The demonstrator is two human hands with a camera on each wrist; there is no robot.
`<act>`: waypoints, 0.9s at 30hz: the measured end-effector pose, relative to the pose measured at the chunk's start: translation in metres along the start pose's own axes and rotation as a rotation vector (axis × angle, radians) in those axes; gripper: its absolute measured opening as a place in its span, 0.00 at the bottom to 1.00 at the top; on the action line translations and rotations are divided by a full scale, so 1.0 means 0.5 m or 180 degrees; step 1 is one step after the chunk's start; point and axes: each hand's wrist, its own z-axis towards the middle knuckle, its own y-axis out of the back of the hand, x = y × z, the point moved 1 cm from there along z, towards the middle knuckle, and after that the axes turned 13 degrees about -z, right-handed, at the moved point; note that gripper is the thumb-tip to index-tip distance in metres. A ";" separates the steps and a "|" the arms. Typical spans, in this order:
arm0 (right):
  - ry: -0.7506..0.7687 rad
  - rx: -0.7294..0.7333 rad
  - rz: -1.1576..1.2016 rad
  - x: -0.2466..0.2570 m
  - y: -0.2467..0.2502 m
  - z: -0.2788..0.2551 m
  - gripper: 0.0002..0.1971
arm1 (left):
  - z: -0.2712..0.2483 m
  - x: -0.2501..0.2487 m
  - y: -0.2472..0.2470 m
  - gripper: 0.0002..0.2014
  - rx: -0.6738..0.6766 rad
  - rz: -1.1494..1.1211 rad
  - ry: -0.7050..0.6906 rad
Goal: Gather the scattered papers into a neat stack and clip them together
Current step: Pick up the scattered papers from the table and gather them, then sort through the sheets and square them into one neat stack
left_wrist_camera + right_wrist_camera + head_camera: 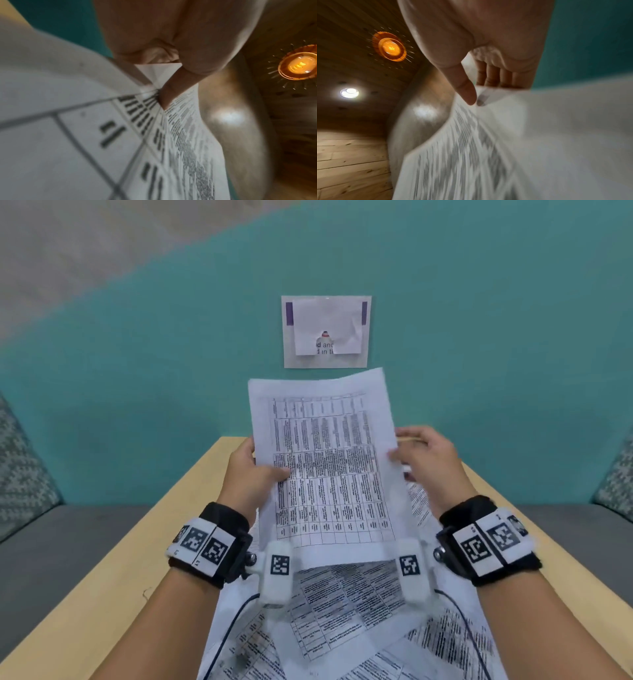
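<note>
Head view: the left hand [251, 470] pinches the held sheets [329, 467] at their 9 o'clock edge, and the right hand [428, 460] grips the 3 o'clock edge, above the table [102, 594]. Loose papers [349, 607] lie at 6 o'clock.
Left wrist view: thumb on print.
Right wrist view: thumb in front, fingers [494, 75] behind the sheets

Office lounge or booth nook, likely. Light wood table [144, 542] against a teal fabric wall panel [479, 354]; grey upholstered bench seats [51, 535] either side; laminated notice [325, 332] pinned up. Wood-plank ceiling [351, 155], recessed spotlight [349, 92], amber lamp [389, 46].
</note>
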 end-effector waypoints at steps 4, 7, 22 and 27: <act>0.0284 -0.0406 0.0176 0.062 0.058 -0.028 0.10 | -0.042 0.034 0.061 0.29 -0.0090 -0.0186 0.0585; 0.0026 -0.0284 0.0060 0.052 0.075 -0.036 0.07 | -0.078 0.068 0.092 0.28 -0.0155 -0.0277 0.0980; -0.2058 0.0897 -0.3145 -0.141 0.143 0.070 0.33 | -0.127 0.155 0.077 0.24 -0.0092 -0.0595 0.1497; -0.1990 0.1223 -0.3805 -0.246 0.136 0.133 0.45 | -0.115 0.173 0.080 0.25 -0.0089 -0.0557 0.1473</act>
